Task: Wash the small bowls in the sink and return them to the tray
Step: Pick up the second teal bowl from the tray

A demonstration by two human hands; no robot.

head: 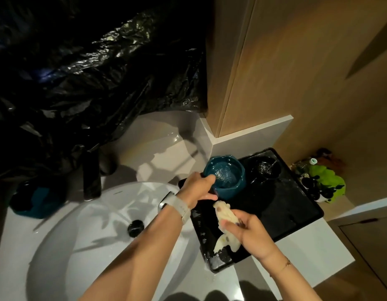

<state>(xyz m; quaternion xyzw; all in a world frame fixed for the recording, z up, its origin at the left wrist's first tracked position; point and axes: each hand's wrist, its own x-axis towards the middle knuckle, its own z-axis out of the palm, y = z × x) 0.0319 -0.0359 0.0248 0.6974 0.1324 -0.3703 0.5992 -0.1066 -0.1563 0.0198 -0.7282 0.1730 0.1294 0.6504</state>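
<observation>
The left hand (196, 187) grips the near rim of a teal bowl (226, 177), thumb curled over the edge and into the inside, fingers wrapped under the outer wall. The bowl sits upright at the far left corner of a black tray (296, 205), and its inside glistens wet. A pale watch (177, 205) bands the left wrist. The right hand (251, 233), at 5 o'clock from the bowl, is clamped round a pale cloth (225, 216); one end sticks out toward the bowl, and the other hangs below the palm over the tray's near left edge. A small black bowl (266, 168) stands on the tray at 3 o'clock from the teal one, just beside it. The white sink (97, 224) lies at 9 o'clock from the tray, set in the table (157, 135), with a dark drain plug (135, 228) at its middle.
</observation>
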